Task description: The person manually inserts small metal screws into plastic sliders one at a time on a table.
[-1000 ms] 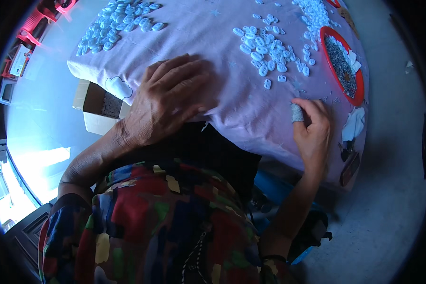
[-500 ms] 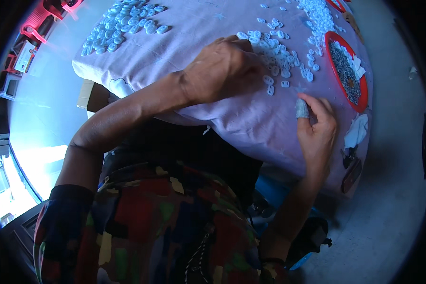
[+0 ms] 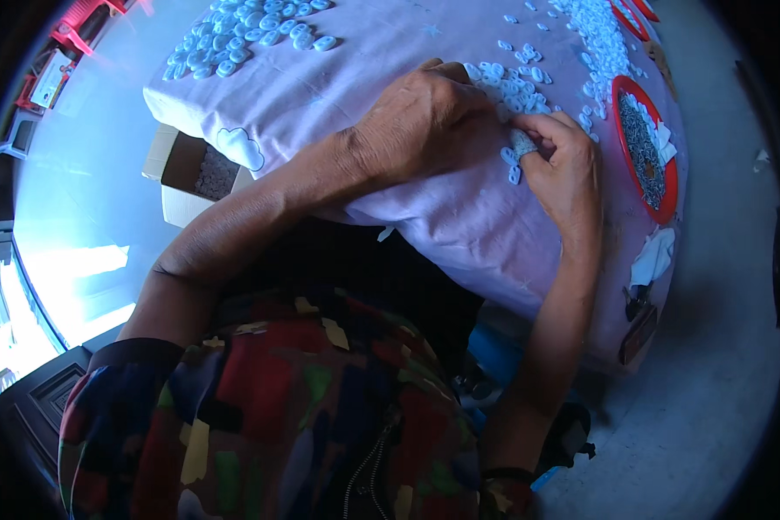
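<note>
A red chair (image 3: 73, 36) stands left, a white cloth (image 3: 652, 257) lies right

Dim, bluish cast — strong light from the left, floor (image 3: 95, 199) partly blown out. Shirt (image 3: 269, 381) in deep shadow, tablecloth (image 3: 459, 238) softly shaded — fisheye bends edges, rim goes black.

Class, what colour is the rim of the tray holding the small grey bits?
The tray's rim is red, best seen in the head view.
</note>
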Demonstrator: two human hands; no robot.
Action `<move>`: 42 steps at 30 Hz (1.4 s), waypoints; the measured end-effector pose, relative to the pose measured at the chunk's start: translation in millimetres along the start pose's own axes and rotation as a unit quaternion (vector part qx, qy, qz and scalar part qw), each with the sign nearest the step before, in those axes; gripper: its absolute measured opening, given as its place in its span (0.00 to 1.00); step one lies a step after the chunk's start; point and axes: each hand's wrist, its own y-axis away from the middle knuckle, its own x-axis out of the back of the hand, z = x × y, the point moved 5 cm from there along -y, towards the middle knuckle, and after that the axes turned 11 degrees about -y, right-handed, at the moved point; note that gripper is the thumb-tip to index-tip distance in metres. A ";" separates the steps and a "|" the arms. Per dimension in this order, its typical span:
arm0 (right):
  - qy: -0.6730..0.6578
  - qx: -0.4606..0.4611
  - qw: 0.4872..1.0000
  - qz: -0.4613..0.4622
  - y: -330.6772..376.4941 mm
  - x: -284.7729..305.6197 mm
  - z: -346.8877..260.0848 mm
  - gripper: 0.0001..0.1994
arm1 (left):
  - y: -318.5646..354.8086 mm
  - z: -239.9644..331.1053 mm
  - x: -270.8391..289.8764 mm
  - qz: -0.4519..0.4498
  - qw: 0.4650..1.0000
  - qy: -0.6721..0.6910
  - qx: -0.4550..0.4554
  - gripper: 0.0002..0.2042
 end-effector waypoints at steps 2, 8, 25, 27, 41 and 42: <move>-0.023 -0.002 1.000 0.014 5.8 -0.6 3.6 0.13 | 0.7 0.3 1.9 0.007 1.000 -0.005 0.002 0.11; -0.004 0.025 0.998 0.050 10.0 4.0 7.1 0.12 | -0.2 11.8 0.7 0.021 0.994 -0.103 -0.034 0.10; -0.001 0.015 0.998 0.063 13.6 9.6 12.2 0.11 | 1.5 7.2 3.6 0.022 0.999 -0.037 -0.019 0.08; 0.020 0.042 0.997 0.067 6.4 7.8 9.8 0.11 | 1.0 7.5 2.5 0.028 0.999 -0.034 -0.022 0.08; 0.093 -0.014 0.994 -0.046 -16.7 -2.0 5.2 0.11 | 0.0 3.0 -2.2 0.025 0.999 -0.044 -0.019 0.12; 0.135 0.025 0.990 -0.036 -15.7 -2.5 2.9 0.10 | -1.0 5.7 -3.2 0.032 0.997 -0.058 -0.026 0.11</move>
